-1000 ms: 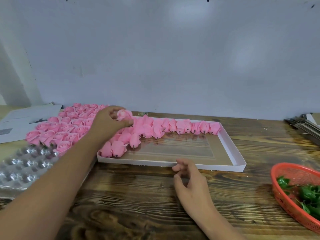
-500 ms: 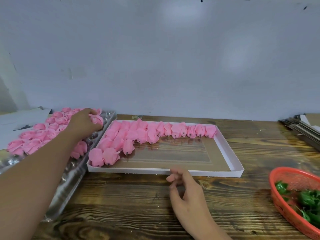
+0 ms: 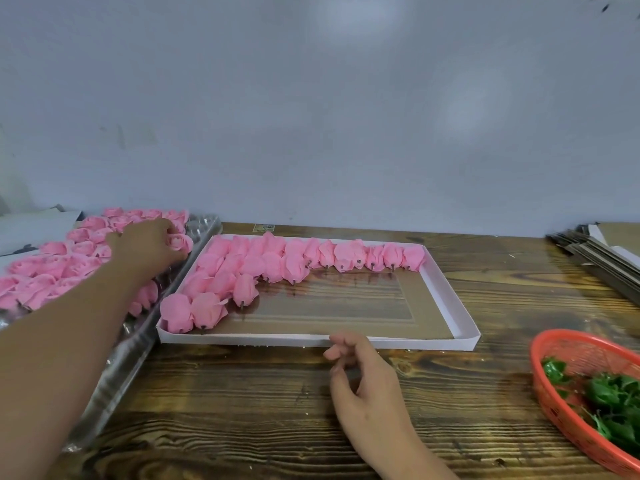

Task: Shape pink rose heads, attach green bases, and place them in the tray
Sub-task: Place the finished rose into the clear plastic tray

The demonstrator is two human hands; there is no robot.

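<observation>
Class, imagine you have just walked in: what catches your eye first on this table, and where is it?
Pink roses fill the far and left parts of the white tray at centre. More roses heap on the left, where the left hand grips one. A red basket of green leaves sits on the right.

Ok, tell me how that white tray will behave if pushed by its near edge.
The tray looks like thin card with low walls, so probably light and sliding easily on the table. Roses crowd its far-left part, so it may pivot. The wall might buckle.
</observation>
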